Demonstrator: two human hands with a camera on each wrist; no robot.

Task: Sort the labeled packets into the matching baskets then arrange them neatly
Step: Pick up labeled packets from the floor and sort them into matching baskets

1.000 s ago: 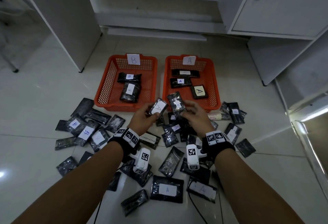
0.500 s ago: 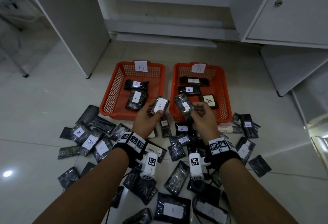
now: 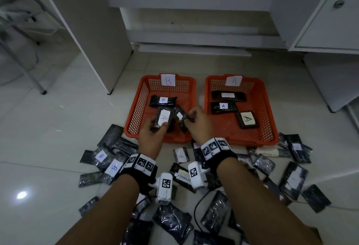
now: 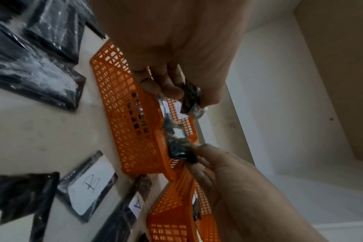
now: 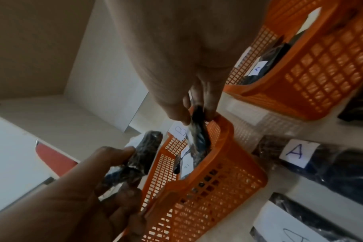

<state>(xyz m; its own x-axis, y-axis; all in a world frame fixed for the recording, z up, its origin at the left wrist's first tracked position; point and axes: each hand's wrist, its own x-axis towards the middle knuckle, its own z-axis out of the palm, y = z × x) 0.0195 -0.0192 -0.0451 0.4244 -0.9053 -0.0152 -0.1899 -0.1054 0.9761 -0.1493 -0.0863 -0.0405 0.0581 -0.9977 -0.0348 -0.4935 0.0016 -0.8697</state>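
Over the near edge of the B basket (image 3: 134, 112), my left hand (image 3: 150, 135) grips an A-labelled packet (image 3: 162, 119) and my right hand (image 3: 198, 124) pinches a second packet (image 3: 180, 117) by its end. Both look light, crinkly and slick, so I judge a hold across the padded middle safer than the film edge.

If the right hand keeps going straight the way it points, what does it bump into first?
Probably the inside of the B basket. The right hand holds a black packet over it, pointing forward and down. A B-labelled packet lies just ahead; depth is unclear.
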